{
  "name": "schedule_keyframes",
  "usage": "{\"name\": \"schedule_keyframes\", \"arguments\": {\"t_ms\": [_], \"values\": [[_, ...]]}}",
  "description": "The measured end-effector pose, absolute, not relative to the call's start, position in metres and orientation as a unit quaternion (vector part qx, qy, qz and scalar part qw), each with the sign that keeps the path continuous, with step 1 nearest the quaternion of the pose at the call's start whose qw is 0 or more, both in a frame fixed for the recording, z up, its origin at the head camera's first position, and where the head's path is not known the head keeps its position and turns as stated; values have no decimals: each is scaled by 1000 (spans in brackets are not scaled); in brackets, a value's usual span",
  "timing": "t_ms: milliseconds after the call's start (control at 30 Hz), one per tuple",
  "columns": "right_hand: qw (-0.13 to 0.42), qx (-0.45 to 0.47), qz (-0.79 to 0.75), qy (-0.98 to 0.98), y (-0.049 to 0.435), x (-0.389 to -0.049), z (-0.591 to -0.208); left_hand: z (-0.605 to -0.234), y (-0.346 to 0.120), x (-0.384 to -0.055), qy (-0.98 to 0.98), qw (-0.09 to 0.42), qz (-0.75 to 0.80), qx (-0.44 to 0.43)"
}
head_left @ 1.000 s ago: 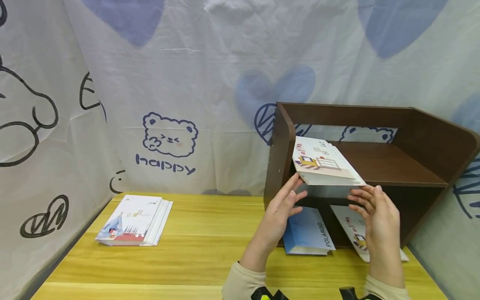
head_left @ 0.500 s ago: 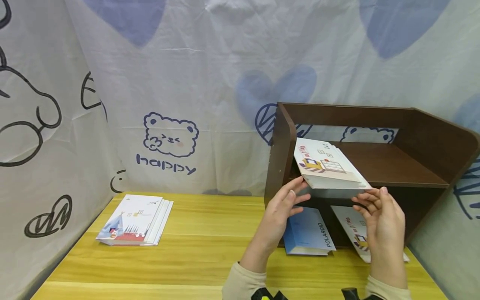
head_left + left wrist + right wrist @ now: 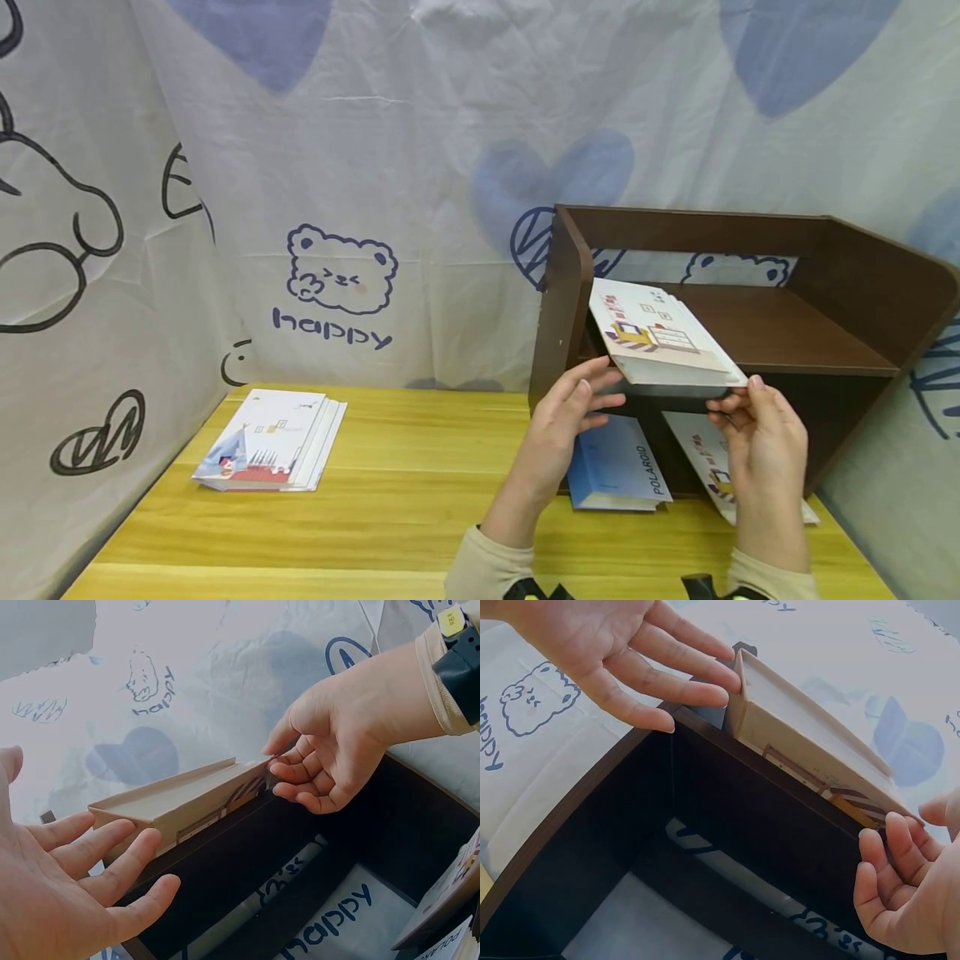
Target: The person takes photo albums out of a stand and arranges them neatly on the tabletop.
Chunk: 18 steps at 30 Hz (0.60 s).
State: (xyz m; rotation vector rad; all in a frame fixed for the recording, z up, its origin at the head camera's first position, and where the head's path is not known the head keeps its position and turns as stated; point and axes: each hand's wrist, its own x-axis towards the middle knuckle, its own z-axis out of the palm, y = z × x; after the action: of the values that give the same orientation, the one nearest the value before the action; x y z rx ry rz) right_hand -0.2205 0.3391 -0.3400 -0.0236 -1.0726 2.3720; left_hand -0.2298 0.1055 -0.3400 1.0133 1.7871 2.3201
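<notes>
A white book [image 3: 667, 333] with a drawn room on its cover lies at the left of the upper level of a dark brown shelf [image 3: 825, 333]. Its near edge juts out past the shelf's front. My right hand [image 3: 765, 450] pinches the book's near right corner between thumb and fingers. At the opposite corner is my left hand [image 3: 558, 425], palm turned inward and fingers spread. In the left wrist view, the left fingertips [image 3: 124, 832] come right up to the book's end [image 3: 172, 802]. The right wrist view shows the right fingers [image 3: 900, 855] curled at the other end.
Below, a blue book [image 3: 618, 458] marked POLAROID and another white book [image 3: 701, 454] poke out of the lower level. A stack of white books [image 3: 273, 437] lies at the left of the wooden table [image 3: 420, 467]. Printed cloth [image 3: 420, 208] hangs behind.
The book has shifted slightly toward me and to the right, its near edge now lower in the head view. My right thumb has closed onto its corner; the left hand has barely moved.
</notes>
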Motion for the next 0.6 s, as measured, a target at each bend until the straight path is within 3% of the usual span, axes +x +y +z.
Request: {"name": "schedule_keyframes", "arguments": {"t_ms": [300,600], "values": [[248,11,867,-432,342,-223,-345,-340,107,-230,577,23,750,321],[265,22,854,-448,342,-224,-344,-343,112,-231,582,20,753,306]]}}
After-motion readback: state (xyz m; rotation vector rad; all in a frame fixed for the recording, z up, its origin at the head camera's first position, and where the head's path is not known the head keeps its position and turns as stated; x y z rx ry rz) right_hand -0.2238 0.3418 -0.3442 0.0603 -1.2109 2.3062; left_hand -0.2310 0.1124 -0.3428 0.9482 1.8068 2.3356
